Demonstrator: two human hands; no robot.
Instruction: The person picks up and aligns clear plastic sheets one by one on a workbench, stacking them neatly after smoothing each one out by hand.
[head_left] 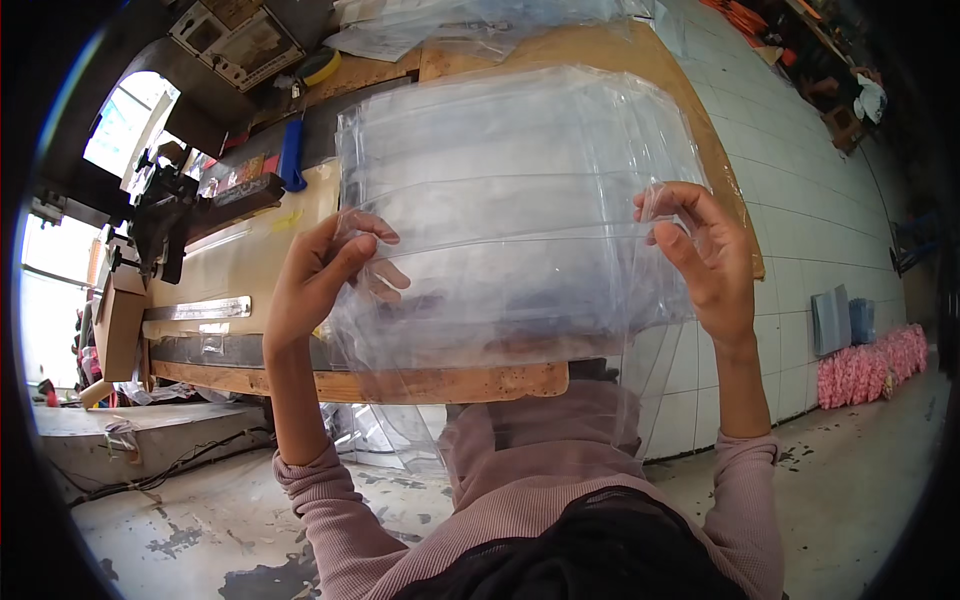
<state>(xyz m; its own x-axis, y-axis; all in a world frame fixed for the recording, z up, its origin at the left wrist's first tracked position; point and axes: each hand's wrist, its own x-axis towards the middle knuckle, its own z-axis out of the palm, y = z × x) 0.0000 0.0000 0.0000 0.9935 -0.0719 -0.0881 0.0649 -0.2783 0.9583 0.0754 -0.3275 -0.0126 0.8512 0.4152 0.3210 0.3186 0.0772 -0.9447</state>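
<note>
A wide sheet of clear plastic [500, 270] stretches between my hands, its near part hanging past the table edge toward my body. My left hand [335, 260] pinches its left side between thumb and fingers. At the right side, my right hand [695, 240] has thumb and fingers curled closed on the sheet's edge. Beneath and beyond it lie more clear plastic pieces [480, 125], layered on the table. Folds and glare hide how many layers there are.
The wooden table [480, 383] has a metal ruler [200, 310] at its left. A dark clamp-like machine [165, 215] and a blue tool [291, 155] stand farther left. More plastic [430, 30] lies at the far end. Pink bundles [870, 365] rest on the floor at right.
</note>
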